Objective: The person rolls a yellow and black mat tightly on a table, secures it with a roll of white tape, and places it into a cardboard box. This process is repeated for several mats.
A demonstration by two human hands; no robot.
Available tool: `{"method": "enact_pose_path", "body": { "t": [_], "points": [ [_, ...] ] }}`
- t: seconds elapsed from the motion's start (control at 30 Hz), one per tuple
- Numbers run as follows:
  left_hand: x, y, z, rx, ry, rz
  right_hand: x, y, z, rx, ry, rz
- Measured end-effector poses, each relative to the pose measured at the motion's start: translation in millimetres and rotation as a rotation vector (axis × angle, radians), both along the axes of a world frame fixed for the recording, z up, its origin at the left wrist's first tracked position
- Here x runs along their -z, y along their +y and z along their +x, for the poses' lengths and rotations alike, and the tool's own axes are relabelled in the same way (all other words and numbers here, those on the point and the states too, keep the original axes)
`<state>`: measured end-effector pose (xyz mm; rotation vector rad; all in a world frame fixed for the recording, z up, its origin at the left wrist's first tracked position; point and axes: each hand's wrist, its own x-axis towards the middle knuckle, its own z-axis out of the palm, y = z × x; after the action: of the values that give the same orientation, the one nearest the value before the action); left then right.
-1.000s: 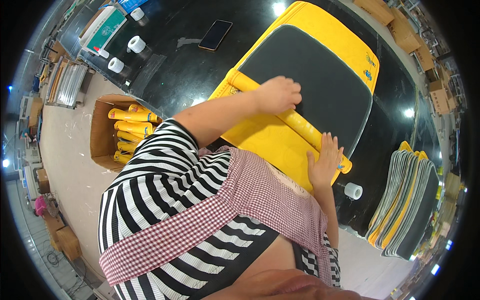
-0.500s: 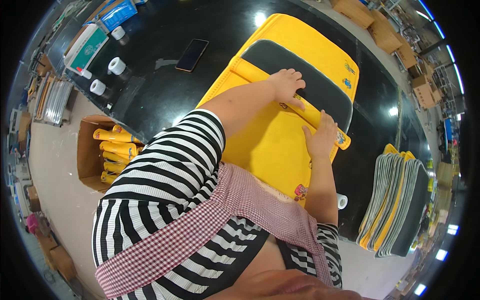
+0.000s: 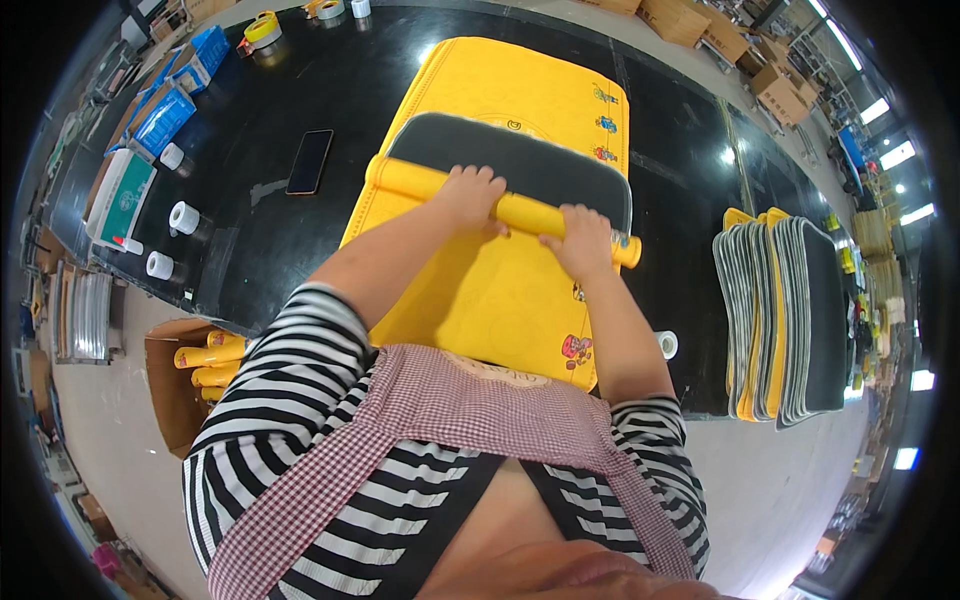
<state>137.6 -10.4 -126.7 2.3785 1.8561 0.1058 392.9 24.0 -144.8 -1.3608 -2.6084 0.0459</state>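
Yellow rolled mat (image 3: 530, 213) with dark backing (image 3: 520, 155) lies across the flat yellow printed mat (image 3: 480, 310) on the black table (image 3: 350, 85), gripped by left hand (image 3: 468, 197) and right hand (image 3: 585, 240), and may skew if their pushing is uneven.

Bright; strip lights (image 3: 898, 155) blown out at right. Glare spots on black tabletop (image 3: 670, 285), soft shadow on yellow mat (image 3: 500, 300). Fisheye bends edges, corners black.
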Motion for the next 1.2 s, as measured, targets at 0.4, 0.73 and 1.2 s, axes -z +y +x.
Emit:
{"method": "enact_pose_path", "body": {
  "t": [0.4, 0.73, 1.2],
  "points": [
    [12.4, -187.8, -48.1, -0.193, -0.137, 0.096, 7.2, -162.9, 118.1, 0.061, 0.091, 0.085],
    [10.1, -213.0, -87.7, -0.739, -0.487, 0.025, 27.2, -192.7, 125.0, 0.579, 1.082, -0.603],
    [27.5, -146.6, -80.1, -0.637, -0.089, 0.224, -9.5, -190.3, 38.9, -0.024, -0.007, -0.066]
  ]
}}
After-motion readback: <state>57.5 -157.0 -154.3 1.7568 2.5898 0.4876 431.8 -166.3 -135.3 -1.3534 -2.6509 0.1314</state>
